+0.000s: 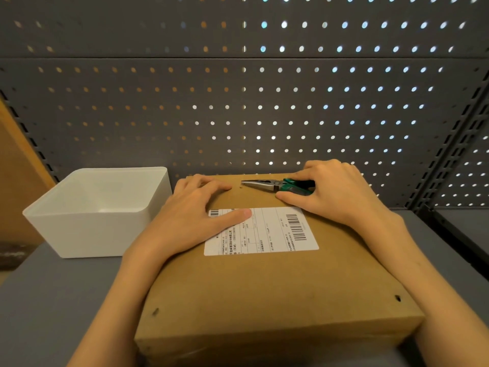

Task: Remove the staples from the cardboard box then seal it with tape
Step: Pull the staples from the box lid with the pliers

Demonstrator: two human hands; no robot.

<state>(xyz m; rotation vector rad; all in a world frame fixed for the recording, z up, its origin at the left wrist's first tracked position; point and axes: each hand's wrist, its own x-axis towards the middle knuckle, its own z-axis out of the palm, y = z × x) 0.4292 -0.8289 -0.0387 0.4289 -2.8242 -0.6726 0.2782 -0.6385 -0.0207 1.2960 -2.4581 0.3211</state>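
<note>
**Brown cardboard, green pliers, nose down at the far edge**

Head view, the only one we have: brown cardboard box (pixel 264 282) lies flat on the grey bench (pixel 53 300), right in front of the person, white shipping label (pixel 264 230) facing up. The left hand (pixel 195 215) lies flat on the lid, fingers straight and spread, thumb across the label's corner, pressing the box down. The right hand (pixel 336 192) is curled round the green handles of the needle-nose pliers (pixel 275 184), and the nose points left at a small speck near the far edge, probably a staple (pixel 241 185), though it is too small to be sure. The pliers' jaws look nearly together; whether they have bitten anything, I cannot tell.

Two dark holes, near left (pixel 155 311) and near right (pixel 397 298), suggest staples already out there. A white bin (pixel 100 210) stands just beside the box on the left, against the grey pegboard (pixel 238 102). No tape in sight.

Risks now: the nose tip sits near the left fingertips, so a slip off the staple could jab them. Pulling at a flat angle could tear the cardboard, and a freed staple could spring away rather than reach the bin.
</note>
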